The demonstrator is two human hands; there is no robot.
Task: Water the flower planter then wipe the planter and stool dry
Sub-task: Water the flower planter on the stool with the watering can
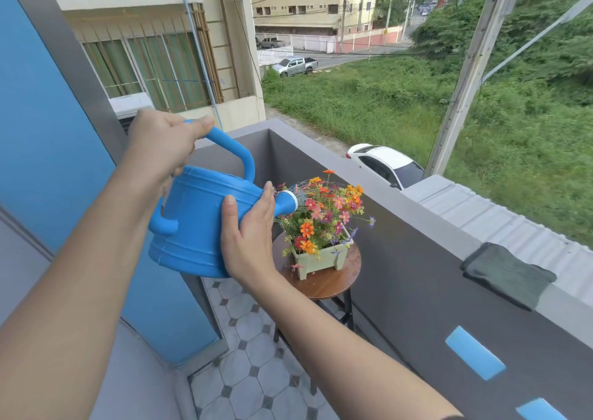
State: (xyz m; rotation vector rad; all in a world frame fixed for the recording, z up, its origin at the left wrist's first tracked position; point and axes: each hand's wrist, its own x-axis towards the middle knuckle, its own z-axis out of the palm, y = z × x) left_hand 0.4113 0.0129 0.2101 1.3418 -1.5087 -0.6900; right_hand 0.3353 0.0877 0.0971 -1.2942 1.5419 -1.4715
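Note:
I hold a blue watering can point(199, 217) tilted toward the right, its rose over the flowers and fine streams of water spraying out. My left hand point(163, 143) grips the top handle. My right hand point(247, 236) supports the can's body near the spout. Below the spout a pale green planter point(324, 259) full of orange, pink and red flowers point(324, 214) stands on a round wooden stool point(330, 283) with dark metal legs. A dark grey cloth point(507, 275) lies draped on top of the balcony wall, to the right, apart from both hands.
The grey balcony wall point(417, 259) runs diagonally right behind the stool. A blue panel point(48, 150) with a metal frame stands at left. The tiled floor point(250, 365) stretches below the stool. Beyond the wall are a white car, grass and buildings.

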